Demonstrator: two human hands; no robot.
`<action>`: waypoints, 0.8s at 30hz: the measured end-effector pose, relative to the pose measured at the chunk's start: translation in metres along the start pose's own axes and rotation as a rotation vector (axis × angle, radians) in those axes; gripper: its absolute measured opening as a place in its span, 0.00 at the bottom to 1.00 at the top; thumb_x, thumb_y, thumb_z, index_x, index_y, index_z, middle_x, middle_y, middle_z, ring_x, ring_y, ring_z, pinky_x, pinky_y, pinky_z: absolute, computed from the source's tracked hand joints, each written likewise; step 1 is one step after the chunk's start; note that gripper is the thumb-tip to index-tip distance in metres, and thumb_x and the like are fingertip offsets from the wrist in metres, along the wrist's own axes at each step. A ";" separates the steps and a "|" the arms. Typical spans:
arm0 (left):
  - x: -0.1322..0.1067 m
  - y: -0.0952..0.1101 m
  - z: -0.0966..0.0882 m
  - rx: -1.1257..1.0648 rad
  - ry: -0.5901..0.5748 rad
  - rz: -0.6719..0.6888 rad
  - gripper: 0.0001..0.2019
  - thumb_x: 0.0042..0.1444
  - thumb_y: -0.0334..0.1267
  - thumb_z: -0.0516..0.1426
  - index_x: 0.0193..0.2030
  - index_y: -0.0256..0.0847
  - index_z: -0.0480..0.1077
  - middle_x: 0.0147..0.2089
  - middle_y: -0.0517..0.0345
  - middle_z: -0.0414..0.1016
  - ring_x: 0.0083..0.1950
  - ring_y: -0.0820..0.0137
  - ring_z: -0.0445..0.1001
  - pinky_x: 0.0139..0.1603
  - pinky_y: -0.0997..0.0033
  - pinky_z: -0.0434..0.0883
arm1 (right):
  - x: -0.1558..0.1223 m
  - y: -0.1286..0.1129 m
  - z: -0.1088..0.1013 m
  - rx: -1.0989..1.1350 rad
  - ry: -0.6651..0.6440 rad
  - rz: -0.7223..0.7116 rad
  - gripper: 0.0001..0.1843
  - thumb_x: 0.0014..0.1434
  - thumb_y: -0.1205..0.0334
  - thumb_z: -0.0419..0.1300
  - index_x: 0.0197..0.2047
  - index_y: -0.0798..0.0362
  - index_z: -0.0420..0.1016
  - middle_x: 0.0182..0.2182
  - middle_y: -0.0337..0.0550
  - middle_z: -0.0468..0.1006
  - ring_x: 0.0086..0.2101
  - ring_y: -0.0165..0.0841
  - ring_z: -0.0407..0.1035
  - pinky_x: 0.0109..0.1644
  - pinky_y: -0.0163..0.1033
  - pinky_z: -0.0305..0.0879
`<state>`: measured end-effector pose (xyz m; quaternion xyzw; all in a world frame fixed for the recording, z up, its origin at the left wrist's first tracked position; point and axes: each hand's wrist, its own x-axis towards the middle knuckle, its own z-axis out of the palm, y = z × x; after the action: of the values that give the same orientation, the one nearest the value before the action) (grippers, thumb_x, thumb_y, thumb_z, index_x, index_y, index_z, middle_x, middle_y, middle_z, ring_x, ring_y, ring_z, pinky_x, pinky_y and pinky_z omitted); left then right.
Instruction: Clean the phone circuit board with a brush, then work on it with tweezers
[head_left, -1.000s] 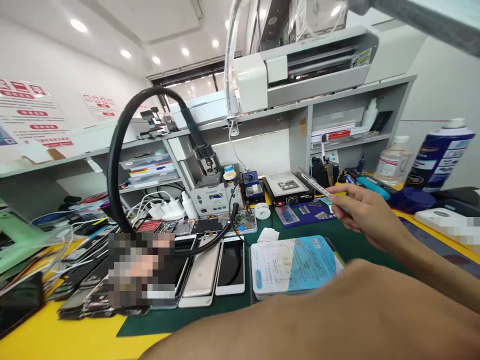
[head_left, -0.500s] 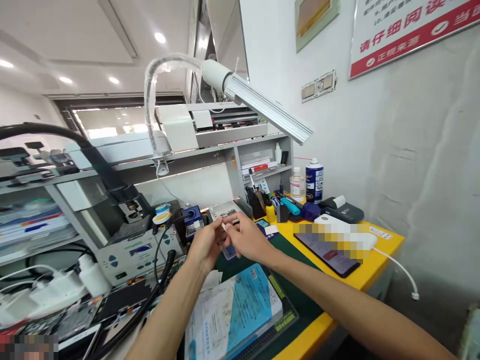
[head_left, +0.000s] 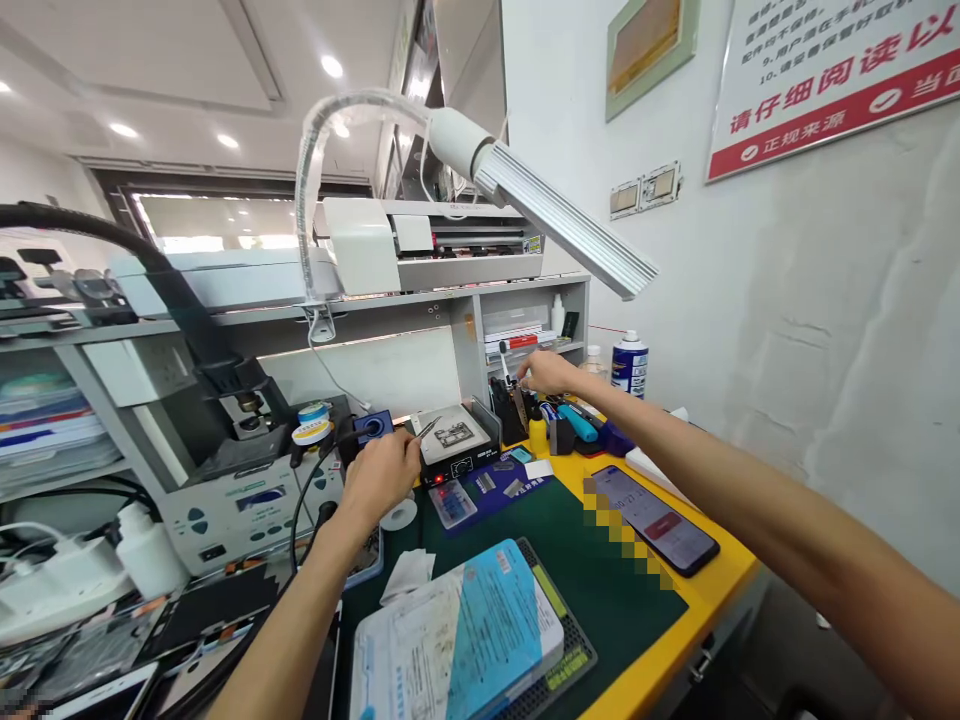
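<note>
My left hand [head_left: 384,475] is closed around a thin pair of tweezers [head_left: 429,427], their tips pointing up and right over a small black heating plate [head_left: 454,435] with a lit red light. Reaching across to the back, my right hand [head_left: 549,372] is at the black tool holder [head_left: 510,412], fingers curled together above its upright tools; what they grip, if anything, I cannot make out. A small yellow bottle [head_left: 538,432] stands beside the holder. Below my hands a blue-and-white box [head_left: 457,630] lies on the green mat [head_left: 615,590].
A lit phone [head_left: 652,520] lies on the yellow table edge at right. A blue spray can [head_left: 629,365] stands behind. Overhead hangs a lamp [head_left: 566,215]. At left are a soldering station [head_left: 247,510], cables and loose phone parts. A small clear case [head_left: 452,503] lies mid-mat.
My hands, together over the mat before, have parted. The left moved left and down with the tweezers showing; the right went up and away to the tool holder. The view has shifted slightly.
</note>
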<state>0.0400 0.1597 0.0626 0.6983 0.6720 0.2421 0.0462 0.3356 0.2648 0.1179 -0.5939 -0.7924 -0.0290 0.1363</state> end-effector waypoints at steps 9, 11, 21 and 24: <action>0.006 -0.013 -0.015 0.100 0.005 0.038 0.17 0.67 0.50 0.53 0.52 0.39 0.72 0.47 0.51 0.76 0.50 0.62 0.76 0.53 0.54 0.72 | 0.017 -0.006 0.008 -0.190 -0.152 -0.105 0.16 0.66 0.56 0.61 0.54 0.55 0.74 0.53 0.49 0.75 0.49 0.41 0.72 0.53 0.52 0.71; 0.006 -0.014 -0.016 0.103 0.002 0.042 0.17 0.67 0.50 0.53 0.51 0.39 0.72 0.47 0.52 0.76 0.49 0.63 0.76 0.52 0.54 0.73 | 0.022 -0.006 0.008 -0.204 -0.169 -0.104 0.16 0.66 0.56 0.61 0.54 0.55 0.74 0.53 0.49 0.75 0.49 0.40 0.73 0.52 0.51 0.72; 0.003 -0.013 -0.021 0.112 -0.021 0.068 0.15 0.67 0.48 0.55 0.48 0.38 0.72 0.45 0.53 0.76 0.47 0.65 0.76 0.50 0.57 0.74 | 0.031 0.004 0.000 -0.063 -0.173 -0.102 0.13 0.66 0.56 0.61 0.50 0.55 0.76 0.49 0.46 0.77 0.45 0.38 0.74 0.48 0.47 0.74; 0.002 -0.013 -0.024 0.111 -0.040 0.071 0.15 0.67 0.48 0.55 0.48 0.38 0.72 0.45 0.53 0.76 0.46 0.65 0.76 0.49 0.57 0.75 | 0.029 0.007 -0.014 0.046 -0.095 -0.088 0.11 0.66 0.56 0.61 0.46 0.55 0.77 0.44 0.43 0.79 0.40 0.35 0.75 0.44 0.43 0.75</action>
<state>0.0186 0.1569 0.0787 0.7280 0.6580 0.1919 0.0121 0.3373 0.2905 0.1378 -0.5558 -0.8238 0.0115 0.1108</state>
